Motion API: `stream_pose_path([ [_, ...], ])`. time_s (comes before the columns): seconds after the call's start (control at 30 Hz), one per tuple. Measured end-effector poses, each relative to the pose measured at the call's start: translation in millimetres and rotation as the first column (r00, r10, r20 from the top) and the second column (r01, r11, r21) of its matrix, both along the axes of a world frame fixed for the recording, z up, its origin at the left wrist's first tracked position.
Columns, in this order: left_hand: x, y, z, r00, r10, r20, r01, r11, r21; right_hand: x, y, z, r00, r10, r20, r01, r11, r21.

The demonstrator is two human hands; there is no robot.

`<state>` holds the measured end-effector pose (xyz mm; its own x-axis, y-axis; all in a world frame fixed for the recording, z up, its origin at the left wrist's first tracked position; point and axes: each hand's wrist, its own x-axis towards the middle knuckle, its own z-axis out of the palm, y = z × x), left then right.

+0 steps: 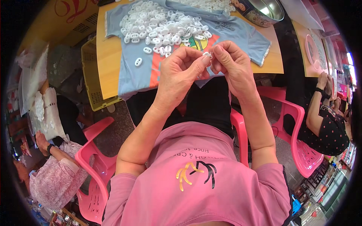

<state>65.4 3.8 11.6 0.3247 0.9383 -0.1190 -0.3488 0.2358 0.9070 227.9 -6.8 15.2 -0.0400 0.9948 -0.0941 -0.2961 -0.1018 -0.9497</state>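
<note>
Over the front of the table, my left hand (184, 67) pinches a small white plastic piece (207, 55) between thumb and fingertips. Close against it, my right hand (230, 60) has its thumb and fingers pressed together at the same piece; whether it grips a separate part is hidden by the fingers. Just beyond lies a heap of small white oval plastic pieces (162, 24), each with two holes. One loose white oval piece (138, 61) lies apart at the left. Under the heap is a grey-blue T-shirt (132, 77) with an orange and green print.
The shirt covers much of a wooden table (107, 56). A round metal tin (266, 13) stands at the far right. A yellow crate (94, 84) is below the left edge. Pink chairs (96, 162) stand at both sides, with other people seated left (56, 177) and right (324, 128).
</note>
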Motion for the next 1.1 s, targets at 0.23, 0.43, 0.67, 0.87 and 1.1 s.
stream_pose_path([
  [0.23,0,0,1,1.0,-0.002,-0.014,0.002,1.0,0.018,1,0,0,0.999,0.016,0.041,-0.017,1.0,0.02],
  [0.43,0,-1,4,1.0,0.005,-0.029,-0.004,0.999,0.032,1,0,2,0.993,0.009,0.116,-0.016,0.998,0.061],
  [0.67,6,-7,6,0.984,0.109,-0.14,-0.091,0.988,0.128,-5,-3,2,0.983,-0.024,0.181,-0.001,0.99,0.141],
  [0.87,-4,3,-3,0.952,0.094,-0.291,-0.015,0.965,0.262,-8,-1,-7,0.99,-0.018,0.138,0.01,0.998,0.055],
  [1.1,-14,8,0,0.995,-0.052,-0.089,0.062,0.992,0.107,3,2,8,0.953,0.129,0.274,-0.154,0.986,0.071],
])
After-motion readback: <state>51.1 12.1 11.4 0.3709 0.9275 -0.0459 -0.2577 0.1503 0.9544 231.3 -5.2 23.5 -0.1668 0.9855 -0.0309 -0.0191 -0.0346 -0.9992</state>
